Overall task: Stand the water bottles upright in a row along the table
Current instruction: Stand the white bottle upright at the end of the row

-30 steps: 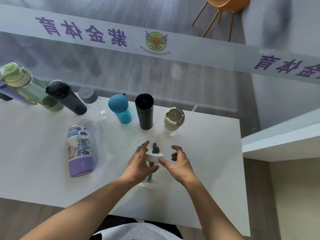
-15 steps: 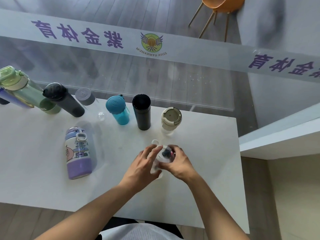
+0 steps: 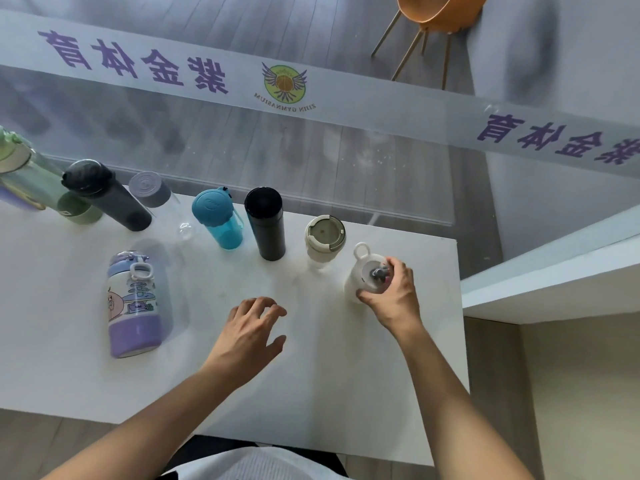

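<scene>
My right hand (image 3: 393, 295) grips the lid of a white-lidded clear bottle (image 3: 364, 271), which stands at the right end of a row along the back of the white table (image 3: 311, 375). Leftward the row holds a cream-lidded clear bottle (image 3: 324, 237), a black flask (image 3: 266, 224), a teal bottle (image 3: 218, 218), a grey-capped clear bottle (image 3: 152, 192), a dark grey bottle (image 3: 104, 194) and a green bottle (image 3: 31, 178). A purple cartoon bottle (image 3: 133, 306) stands alone in front of the row, at the left. My left hand (image 3: 252, 327) hovers open over the table's middle.
A glass wall with a printed banner (image 3: 277, 84) rises right behind the row. A white ledge (image 3: 554, 271) sits beyond the table's right edge. An orange chair (image 3: 436, 15) stands behind the glass.
Both hands held the white-lidded bottle near the table's middle. My right hand has carried it back and right to the row's end, and my left hand has let go.
</scene>
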